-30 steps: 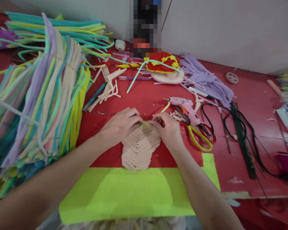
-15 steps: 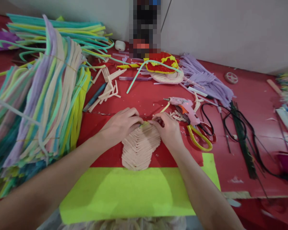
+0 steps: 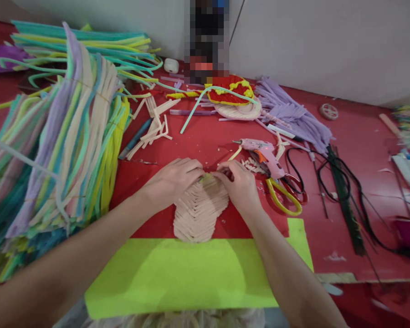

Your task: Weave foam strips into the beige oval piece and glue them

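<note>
A flat, sole-shaped piece of cream pipe cleaners point(image 3: 196, 218), laid in a herringbone pattern, rests on the red table in front of me, its near end touching a lime-green sheet. At its far left edge, the fingers of my left hand point(image 3: 177, 177) are bent together and press on it. My right hand point(image 3: 239, 182) pinches the far right edge between thumb and fingers. Between my fingertips shows a yellowish patch point(image 3: 207, 176); what it is exactly is partly hidden. Just beyond my right hand lies a pink glue gun point(image 3: 268, 155), with yellow-handled scissors point(image 3: 283, 202) beside it.
Bundles of coloured pipe cleaners point(image 3: 78, 136) fill the left side. Lilac pipe cleaners point(image 3: 290, 109) and a red-and-yellow piece point(image 3: 230, 89) lie at the back. A black cord point(image 3: 365, 205) runs along the right. The lime-green sheet point(image 3: 187, 278) covers the near edge.
My left hand has shifted very slightly, its fingers a touch closer to the far edge of the piece. The right hand and the piece look the same.
</note>
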`<state>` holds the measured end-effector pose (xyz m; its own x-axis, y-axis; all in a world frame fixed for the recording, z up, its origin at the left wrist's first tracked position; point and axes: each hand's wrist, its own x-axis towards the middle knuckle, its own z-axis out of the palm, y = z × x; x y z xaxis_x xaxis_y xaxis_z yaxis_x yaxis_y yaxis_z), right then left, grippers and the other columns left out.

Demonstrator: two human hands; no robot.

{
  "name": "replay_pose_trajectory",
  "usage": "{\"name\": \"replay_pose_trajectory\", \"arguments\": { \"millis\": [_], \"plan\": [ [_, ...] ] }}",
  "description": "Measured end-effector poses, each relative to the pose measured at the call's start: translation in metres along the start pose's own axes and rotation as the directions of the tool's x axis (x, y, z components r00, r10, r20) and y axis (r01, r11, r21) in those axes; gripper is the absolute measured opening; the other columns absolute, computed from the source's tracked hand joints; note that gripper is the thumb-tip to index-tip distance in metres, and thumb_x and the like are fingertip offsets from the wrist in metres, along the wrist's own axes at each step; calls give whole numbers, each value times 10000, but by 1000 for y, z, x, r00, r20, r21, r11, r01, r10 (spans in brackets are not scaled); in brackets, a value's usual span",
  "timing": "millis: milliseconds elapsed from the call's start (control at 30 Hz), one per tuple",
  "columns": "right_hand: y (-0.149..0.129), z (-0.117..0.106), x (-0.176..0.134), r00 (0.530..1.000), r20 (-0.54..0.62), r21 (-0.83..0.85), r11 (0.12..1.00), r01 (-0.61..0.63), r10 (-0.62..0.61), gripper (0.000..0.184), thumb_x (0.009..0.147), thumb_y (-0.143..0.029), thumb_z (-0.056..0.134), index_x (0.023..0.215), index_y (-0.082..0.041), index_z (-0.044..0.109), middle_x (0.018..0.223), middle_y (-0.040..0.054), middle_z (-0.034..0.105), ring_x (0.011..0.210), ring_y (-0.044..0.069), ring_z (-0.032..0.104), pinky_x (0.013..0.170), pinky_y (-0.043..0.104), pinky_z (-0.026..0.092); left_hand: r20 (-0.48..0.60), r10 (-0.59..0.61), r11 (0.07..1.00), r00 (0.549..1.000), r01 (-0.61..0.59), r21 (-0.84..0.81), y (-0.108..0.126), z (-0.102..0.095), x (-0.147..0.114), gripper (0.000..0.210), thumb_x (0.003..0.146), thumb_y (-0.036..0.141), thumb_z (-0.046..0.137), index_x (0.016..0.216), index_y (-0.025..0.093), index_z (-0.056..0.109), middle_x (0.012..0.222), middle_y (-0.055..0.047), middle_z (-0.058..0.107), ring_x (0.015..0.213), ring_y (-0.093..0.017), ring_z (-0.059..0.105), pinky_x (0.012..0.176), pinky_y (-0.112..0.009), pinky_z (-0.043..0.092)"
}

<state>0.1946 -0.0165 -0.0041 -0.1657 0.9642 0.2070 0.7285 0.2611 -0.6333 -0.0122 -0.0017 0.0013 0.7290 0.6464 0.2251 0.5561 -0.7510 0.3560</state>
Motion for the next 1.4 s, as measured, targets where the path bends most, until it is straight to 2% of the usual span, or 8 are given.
{"name": "replay_pose_trajectory", "arguments": {
  "millis": [333,600,867,1167,1400],
  "plan": [
    [0,-1,0,1000,0,17,1000,-6,6,68,839,-277,611,849,-217,580,837,28,635,758,170,575,722,302,451,8,-84,979,996,84,-187,-4,-2,3,191,918,265,491,1020,161,614,1016,-67,592,932,-176,549,842,-338,456],
    [0,0,0,1000,-6,15,1000,4,-4,70,836,-271,621,847,-216,580,840,25,637,766,168,575,727,300,446,-8,-140,947,990,132,-293,-9,3,5,131,874,239,562,965,168,624,1007,-50,594,939,-172,540,851,-334,451],
    [-1,-1,0,1000,2,15,1000,-3,3,64,843,-275,611,852,-220,581,830,19,628,754,165,568,717,293,439,-6,-129,951,992,122,-284,-9,2,6,133,873,235,561,966,170,631,1000,-56,593,923,-175,540,837,-336,452],
    [-1,0,0,996,-48,-44,997,71,-73,76,846,-282,615,844,-215,581,821,22,626,789,180,554,752,313,426,-21,-129,953,991,118,-279,-7,2,6,137,871,230,567,960,151,635,998,-59,595,929,-173,535,847,-323,445],
    [-1,0,1,997,-25,-65,995,73,-75,118,844,-314,617,843,-197,601,816,30,595,783,178,544,738,305,428,-31,-116,955,993,102,-277,-9,5,6,140,883,239,550,969,159,627,1002,-56,594,920,-170,534,844,-327,448]
  ]
}}
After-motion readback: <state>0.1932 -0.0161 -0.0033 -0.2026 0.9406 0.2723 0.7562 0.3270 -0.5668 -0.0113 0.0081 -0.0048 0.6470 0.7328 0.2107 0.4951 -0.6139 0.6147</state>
